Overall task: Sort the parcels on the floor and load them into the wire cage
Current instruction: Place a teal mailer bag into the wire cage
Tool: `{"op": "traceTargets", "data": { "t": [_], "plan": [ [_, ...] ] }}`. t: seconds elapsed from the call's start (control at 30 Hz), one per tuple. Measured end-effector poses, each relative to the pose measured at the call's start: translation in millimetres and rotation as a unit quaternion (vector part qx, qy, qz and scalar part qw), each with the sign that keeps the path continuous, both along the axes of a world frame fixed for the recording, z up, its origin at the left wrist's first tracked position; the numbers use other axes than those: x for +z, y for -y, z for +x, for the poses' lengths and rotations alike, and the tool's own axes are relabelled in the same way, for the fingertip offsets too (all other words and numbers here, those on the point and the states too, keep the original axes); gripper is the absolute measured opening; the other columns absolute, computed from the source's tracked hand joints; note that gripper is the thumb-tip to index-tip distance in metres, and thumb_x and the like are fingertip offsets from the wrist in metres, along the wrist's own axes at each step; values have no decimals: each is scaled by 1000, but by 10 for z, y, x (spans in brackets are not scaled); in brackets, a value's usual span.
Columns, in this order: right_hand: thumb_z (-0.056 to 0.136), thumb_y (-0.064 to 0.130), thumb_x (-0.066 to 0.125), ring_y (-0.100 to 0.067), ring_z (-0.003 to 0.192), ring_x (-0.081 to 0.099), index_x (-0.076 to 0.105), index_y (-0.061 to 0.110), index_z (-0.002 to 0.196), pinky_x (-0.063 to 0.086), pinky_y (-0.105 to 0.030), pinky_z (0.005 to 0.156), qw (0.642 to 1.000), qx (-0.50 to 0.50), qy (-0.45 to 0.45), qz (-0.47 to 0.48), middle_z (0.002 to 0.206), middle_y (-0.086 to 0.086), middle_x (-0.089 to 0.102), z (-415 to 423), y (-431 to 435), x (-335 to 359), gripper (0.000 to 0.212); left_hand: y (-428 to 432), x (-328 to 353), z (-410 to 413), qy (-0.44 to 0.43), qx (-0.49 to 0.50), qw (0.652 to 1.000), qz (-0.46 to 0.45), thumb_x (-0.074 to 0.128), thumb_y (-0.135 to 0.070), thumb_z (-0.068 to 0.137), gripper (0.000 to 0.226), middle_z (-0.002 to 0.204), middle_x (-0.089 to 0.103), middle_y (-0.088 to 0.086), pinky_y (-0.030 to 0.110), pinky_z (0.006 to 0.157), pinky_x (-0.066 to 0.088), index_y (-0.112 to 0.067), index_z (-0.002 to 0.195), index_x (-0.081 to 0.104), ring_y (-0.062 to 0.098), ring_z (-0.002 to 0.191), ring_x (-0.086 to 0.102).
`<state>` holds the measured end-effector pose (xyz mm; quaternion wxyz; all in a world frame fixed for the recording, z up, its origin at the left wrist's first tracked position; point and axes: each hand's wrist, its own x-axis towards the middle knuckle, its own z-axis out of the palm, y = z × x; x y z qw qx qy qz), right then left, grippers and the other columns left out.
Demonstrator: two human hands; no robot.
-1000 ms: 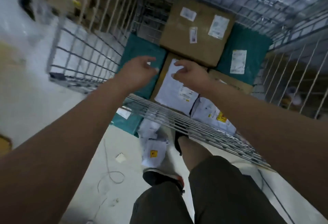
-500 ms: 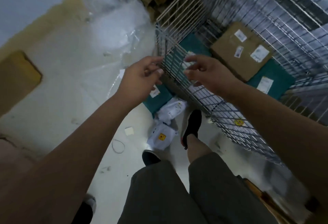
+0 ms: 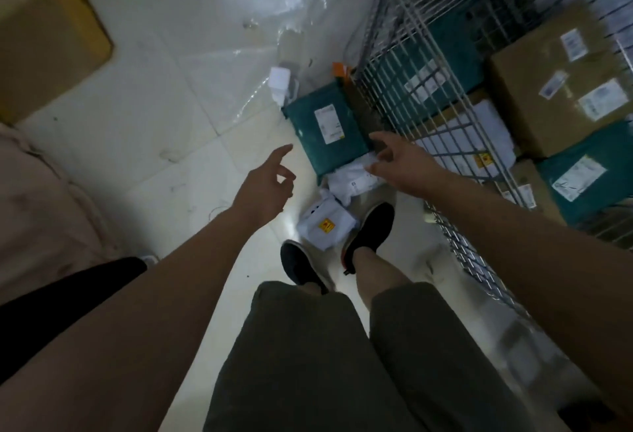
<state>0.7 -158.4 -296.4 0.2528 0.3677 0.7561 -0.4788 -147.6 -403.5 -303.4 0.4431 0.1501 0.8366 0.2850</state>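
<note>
Teal parcel (image 3: 322,137) lies below the left hand (image 3: 267,188) and right hand (image 3: 399,163), both loosely spread, empty.

pale tiled floor (image 3: 164,96) lies under me. a crumpled clear plastic sheet (image 3: 281,20) is spread ahead, with a small white box (image 3: 280,80) at its near edge. flat brown cardboard (image 3: 44,44) sits far left, and beige padded fabric (image 3: 37,212) lies nearer. below are my olive shorts (image 3: 308,346), black left shoe (image 3: 299,265) and black right shoe (image 3: 373,226).
</note>
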Motion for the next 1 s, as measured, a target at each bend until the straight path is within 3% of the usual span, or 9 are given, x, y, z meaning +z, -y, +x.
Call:
{"op": "traceTargets", "data": {
  "t": [0.17, 0.33, 0.4, 0.47, 0.53, 0.63, 0.7, 0.87, 1.0],
  "plan": [
    [93, 25, 69, -32, 136, 48, 22, 33, 163, 43, -40, 112, 997, 76, 21, 22, 156, -12, 40, -258, -263, -881, 84, -351, -830, -69, -24, -31, 999, -23, 70, -30, 94, 82, 126, 60, 1, 33, 88, 53, -52, 158, 23, 18, 96, 69],
    [89, 36, 77, -32, 142, 41, 22, 39, 162, 34, -35, 119, 993, 114, 12, 19, 158, -13, 32, -733, -327, -1847, 91, -546, -1879, -279, 22, -12, 999, -33, 81, -45, 86, 107, 145, 46, 28, 50, 107, 46, -42, 164, 7, 43, 134, 49],
    [85, 47, 79, -35, 151, 25, 14, 47, 161, 28, -38, 121, 986, 159, 20, 51, 166, -13, 15, -911, -363, -2287, 100, -573, -2336, -420, 13, -53, 995, -83, 80, -67, 75, 122, 169, 8, 22, 63, 119, 30, -55, 158, -9, 43, 155, 15],
    [83, 57, 77, -39, 155, 8, 5, 55, 159, 23, -50, 124, 974, 200, 37, 97, 171, -10, -5, -1068, -400, -2749, 105, -595, -2795, -557, -30, -107, 981, -160, 75, -84, 62, 131, 170, -24, 4, 83, 111, 13, -66, 147, -22, 45, 156, -10],
    [83, 65, 72, -40, 156, -3, -2, 60, 156, 20, -58, 123, 966, 216, 54, 134, 170, -7, -17, -1194, -406, -3228, 104, -640, -3218, -675, -91, -154, 961, -211, 71, -91, 53, 137, 165, -37, 0, 90, 101, 5, -67, 143, -29, 49, 154, -18],
    [82, 74, 65, -42, 156, -7, -6, 62, 154, 25, -62, 119, 953, 230, 58, 191, 168, -5, -26, -1298, -377, -3900, 101, -758, -3832, -779, -179, -228, 933, -212, 72, -90, 55, 139, 163, -40, 8, 92, 98, 0, -62, 145, -31, 53, 150, -23],
    [78, 78, 65, -45, 155, 0, -5, 63, 153, 29, -61, 117, 949, 225, 51, 213, 168, -6, -27, -1281, -353, -4275, 104, -889, -4200, -801, -174, -244, 931, -207, 73, -87, 57, 138, 163, -40, 11, 92, 99, -1, -63, 144, -31, 54, 150, -23],
    [64, 54, 91, -40, 156, 10, 3, 64, 154, 29, -44, 124, 988, 100, 25, 116, 167, -17, -22, -1122, -362, -4883, 126, -1112, -4779, -771, -20, -125, 976, -176, 83, -78, 56, 143, 163, -36, 18, 76, 117, 17, -65, 145, -28, 54, 153, -9],
    [56, 40, 99, -42, 153, 18, -1, 67, 151, 35, -46, 119, 993, 57, 23, 105, 167, -20, -1, -1125, -426, -4930, 140, -1097, -4892, -768, 44, -74, 992, -88, 95, -48, 63, 150, 166, -24, 18, 59, 125, 19, -50, 156, -22, 49, 155, -2]
  ]
}}
